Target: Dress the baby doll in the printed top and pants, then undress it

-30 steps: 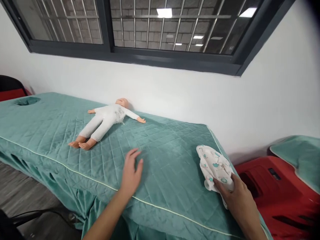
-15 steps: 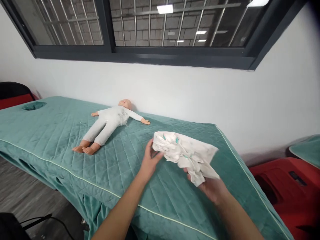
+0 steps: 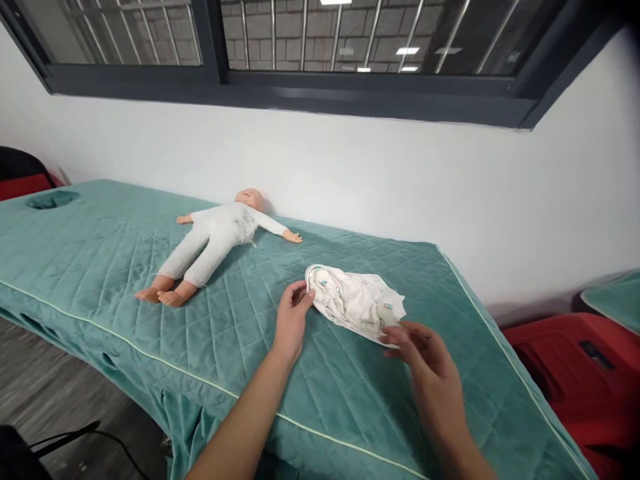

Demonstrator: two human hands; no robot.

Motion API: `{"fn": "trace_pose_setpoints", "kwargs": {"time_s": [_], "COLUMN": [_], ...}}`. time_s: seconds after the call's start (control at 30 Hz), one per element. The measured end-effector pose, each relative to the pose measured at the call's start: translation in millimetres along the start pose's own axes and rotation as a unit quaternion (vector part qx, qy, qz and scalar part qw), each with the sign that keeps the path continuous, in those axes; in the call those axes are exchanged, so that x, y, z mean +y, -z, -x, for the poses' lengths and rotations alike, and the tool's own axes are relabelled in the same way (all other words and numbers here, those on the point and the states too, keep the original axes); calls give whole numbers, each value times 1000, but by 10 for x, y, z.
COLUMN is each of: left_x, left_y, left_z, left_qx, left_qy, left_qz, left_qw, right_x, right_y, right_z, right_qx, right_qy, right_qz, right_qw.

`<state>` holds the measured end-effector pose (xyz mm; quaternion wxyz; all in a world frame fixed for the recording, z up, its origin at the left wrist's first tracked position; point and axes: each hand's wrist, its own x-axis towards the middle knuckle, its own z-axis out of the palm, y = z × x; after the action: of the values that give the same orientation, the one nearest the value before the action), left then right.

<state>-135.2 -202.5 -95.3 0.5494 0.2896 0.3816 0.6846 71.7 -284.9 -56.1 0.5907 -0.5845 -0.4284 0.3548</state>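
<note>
A bunched white cloth garment (image 3: 355, 297) with small green and coloured prints is held just over the green bed, between my two hands. My left hand (image 3: 293, 317) pinches its left end between thumb and fingers. At its lower right edge, my right hand (image 3: 425, 363) has thumb and fingertips closed on the fabric, partly covering that corner. A baby doll (image 3: 220, 237) in a white bodysuit lies on its back to the left of the garment, arms spread and feet towards me.
Green quilted fabric covers the bed (image 3: 240, 340), which has a face hole (image 3: 53, 200) at its far left. Behind it rise a white wall (image 3: 345, 173) and a barred window (image 3: 320, 40). A red plastic object (image 3: 565, 363) stands at the right.
The garment has come down and looks more compact, its loose right part folded in. My right hand has shifted from under it to its right edge. The doll lies in the same place.
</note>
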Motion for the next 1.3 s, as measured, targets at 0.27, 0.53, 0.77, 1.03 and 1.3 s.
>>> {"fn": "trace_pose_setpoints", "kwargs": {"time_s": [0.27,0.53,0.77,1.03,1.3], "left_x": [-68,6,88,34,68], "left_y": [43,39,59,119,93], "left_z": [-27,-11,10,-41,-9], "left_qx": [9,-46,-42,-17,-20], "left_qy": [-53,23,57,53,66], "left_qz": [-69,130,172,207,142], "left_qw": [996,990,982,977,987], "right_x": [85,5,-278,-498,-1256], "right_y": [-812,-981,-596,47,945], "right_z": [-218,-646,-416,-341,-295], "right_qx": [-166,-203,-186,-72,206], "right_qy": [219,271,230,157,143], "right_qz": [246,344,220,33,51], "right_qw": [930,876,930,984,967]}}
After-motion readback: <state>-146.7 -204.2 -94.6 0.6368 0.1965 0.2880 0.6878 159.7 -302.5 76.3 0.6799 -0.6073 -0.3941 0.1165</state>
